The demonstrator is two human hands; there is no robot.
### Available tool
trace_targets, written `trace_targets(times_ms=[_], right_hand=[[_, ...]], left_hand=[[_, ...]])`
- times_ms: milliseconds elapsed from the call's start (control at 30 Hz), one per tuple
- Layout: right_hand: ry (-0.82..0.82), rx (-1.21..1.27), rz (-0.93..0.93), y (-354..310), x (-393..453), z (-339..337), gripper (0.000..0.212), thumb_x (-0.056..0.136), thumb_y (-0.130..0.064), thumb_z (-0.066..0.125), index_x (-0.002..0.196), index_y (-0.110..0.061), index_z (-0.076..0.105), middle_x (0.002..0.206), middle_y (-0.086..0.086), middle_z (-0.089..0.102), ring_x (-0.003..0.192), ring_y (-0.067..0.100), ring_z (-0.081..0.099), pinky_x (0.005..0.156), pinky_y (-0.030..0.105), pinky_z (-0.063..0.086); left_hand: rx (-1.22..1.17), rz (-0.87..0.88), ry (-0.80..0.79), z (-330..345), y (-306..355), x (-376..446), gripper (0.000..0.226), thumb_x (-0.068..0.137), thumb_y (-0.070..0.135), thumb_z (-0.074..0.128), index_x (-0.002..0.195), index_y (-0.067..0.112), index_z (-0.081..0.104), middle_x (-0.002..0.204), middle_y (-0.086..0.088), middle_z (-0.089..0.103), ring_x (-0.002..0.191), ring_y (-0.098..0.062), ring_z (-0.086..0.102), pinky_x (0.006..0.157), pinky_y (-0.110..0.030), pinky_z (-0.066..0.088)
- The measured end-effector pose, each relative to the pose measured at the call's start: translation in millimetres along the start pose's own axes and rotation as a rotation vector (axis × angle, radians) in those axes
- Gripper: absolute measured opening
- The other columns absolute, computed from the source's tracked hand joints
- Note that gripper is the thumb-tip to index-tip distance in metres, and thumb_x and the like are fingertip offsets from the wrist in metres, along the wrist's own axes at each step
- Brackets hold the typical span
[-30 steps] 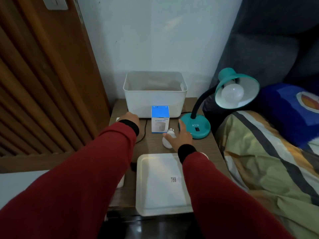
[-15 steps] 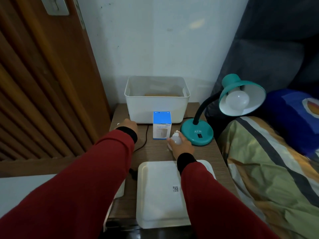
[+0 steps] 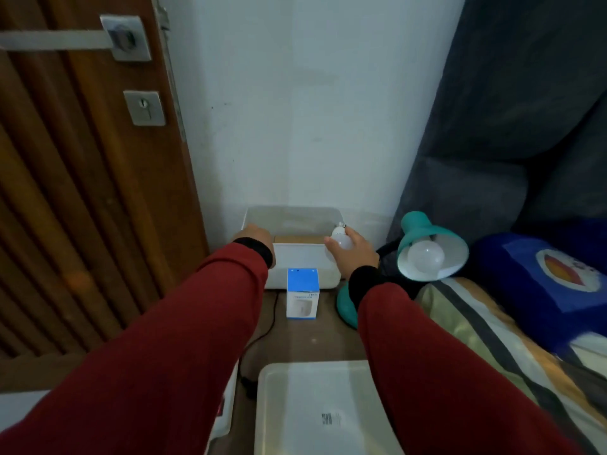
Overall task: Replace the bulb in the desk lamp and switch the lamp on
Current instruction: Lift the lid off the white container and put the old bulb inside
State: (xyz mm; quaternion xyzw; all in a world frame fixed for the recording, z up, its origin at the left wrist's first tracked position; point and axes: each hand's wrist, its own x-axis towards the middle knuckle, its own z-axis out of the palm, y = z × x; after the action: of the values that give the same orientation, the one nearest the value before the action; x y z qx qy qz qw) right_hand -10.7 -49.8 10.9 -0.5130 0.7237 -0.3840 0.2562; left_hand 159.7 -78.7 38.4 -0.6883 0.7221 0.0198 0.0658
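My right hand (image 3: 356, 254) is shut on a loose white bulb (image 3: 341, 240), screw base pointing up, held in the air over the right front corner of the white bin (image 3: 303, 257). The teal desk lamp (image 3: 414, 229) stands to the right, its shade facing me with another white bulb (image 3: 425, 259) seated inside. Its round base (image 3: 345, 307) is partly hidden behind my right sleeve. My left hand (image 3: 255, 237) sits at the bin's left front corner, fingers curled over the rim. A blue and white bulb box (image 3: 302, 292) stands upright in front of the bin.
A white tray (image 3: 315, 405) lies at the near edge of the small wooden table (image 3: 305, 339). A black cord (image 3: 262, 330) runs across the table. A wooden door (image 3: 82, 192) is on the left, a bed with a striped blanket (image 3: 476, 330) on the right.
My right hand has lifted the loose bulb off the table up to the bin's rim. My left hand has moved from the table onto the bin's left corner. The view has tilted upward.
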Motion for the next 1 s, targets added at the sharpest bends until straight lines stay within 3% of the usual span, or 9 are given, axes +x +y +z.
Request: trace_targets(times_ms=[267, 467, 533, 633, 733, 833, 1000], right_hand=[[-0.113, 0.011, -0.051, -36, 81, 9, 0.059, 0.082, -0.043, 0.065, 0.135, -0.023, 0.049, 0.136, 0.005, 0.055, 0.121, 0.024, 0.053, 0.103, 0.030, 0.040], [-0.308, 0.037, 0.011, -19, 142, 52, 0.062, 0.079, -0.035, 0.071, 0.136, -0.022, 0.049, 0.137, 0.005, 0.052, 0.118, 0.023, 0.053, 0.102, 0.030, 0.044], [-0.389, 0.062, 0.053, -9, 157, 66, 0.062, 0.079, -0.028, 0.072, 0.136, -0.020, 0.048, 0.136, 0.007, 0.053, 0.114, 0.023, 0.055, 0.101, 0.032, 0.046], [-0.480, 0.009, 0.080, 4, 175, 80, 0.063, 0.079, -0.021, 0.073, 0.136, -0.019, 0.048, 0.133, 0.007, 0.055, 0.101, 0.014, 0.051, 0.083, 0.018, 0.042], [-0.534, -0.061, 0.086, 13, 190, 88, 0.061, 0.079, -0.017, 0.072, 0.136, -0.020, 0.049, 0.131, 0.008, 0.056, 0.100, 0.014, 0.050, 0.074, 0.008, 0.040], [-0.567, -0.092, 0.102, 19, 199, 94, 0.063, 0.078, -0.011, 0.072, 0.136, -0.017, 0.049, 0.133, 0.011, 0.054, 0.116, 0.024, 0.053, 0.088, 0.021, 0.042], [-0.586, -0.138, 0.065, 23, 206, 103, 0.060, 0.077, -0.006, 0.071, 0.133, -0.018, 0.052, 0.131, 0.011, 0.056, 0.108, 0.020, 0.054, 0.083, 0.020, 0.041]], left_hand=[[-0.084, -0.050, 0.031, -27, -4, 77, 0.029, 0.086, 0.019, 0.059, 0.112, 0.005, 0.063, 0.120, -0.013, 0.062, 0.106, -0.028, 0.062, 0.082, -0.030, 0.051], [-0.091, -0.052, -0.031, 4, -7, 147, 0.026, 0.089, 0.017, 0.054, 0.111, 0.006, 0.063, 0.118, -0.011, 0.062, 0.104, -0.026, 0.063, 0.080, -0.028, 0.051], [-0.084, -0.042, -0.060, 17, -8, 165, 0.029, 0.090, 0.017, 0.053, 0.117, 0.006, 0.060, 0.122, -0.012, 0.060, 0.109, -0.026, 0.061, 0.086, -0.029, 0.051], [-0.083, -0.025, -0.066, 36, -9, 186, 0.036, 0.092, 0.018, 0.051, 0.126, 0.006, 0.054, 0.131, -0.013, 0.054, 0.117, -0.026, 0.056, 0.096, -0.031, 0.049], [-0.016, 0.019, -0.071, 51, -7, 200, 0.035, 0.095, 0.021, 0.047, 0.127, 0.006, 0.054, 0.133, -0.013, 0.054, 0.123, -0.027, 0.052, 0.105, -0.032, 0.043], [0.027, 0.049, -0.085, 61, -4, 207, 0.033, 0.096, 0.023, 0.045, 0.122, 0.007, 0.058, 0.129, -0.012, 0.058, 0.121, -0.028, 0.053, 0.105, -0.032, 0.040], [-0.011, 0.024, -0.138, 75, 0, 212, 0.035, 0.094, 0.026, 0.049, 0.121, 0.006, 0.058, 0.129, -0.013, 0.057, 0.120, -0.028, 0.054, 0.098, -0.033, 0.045]])
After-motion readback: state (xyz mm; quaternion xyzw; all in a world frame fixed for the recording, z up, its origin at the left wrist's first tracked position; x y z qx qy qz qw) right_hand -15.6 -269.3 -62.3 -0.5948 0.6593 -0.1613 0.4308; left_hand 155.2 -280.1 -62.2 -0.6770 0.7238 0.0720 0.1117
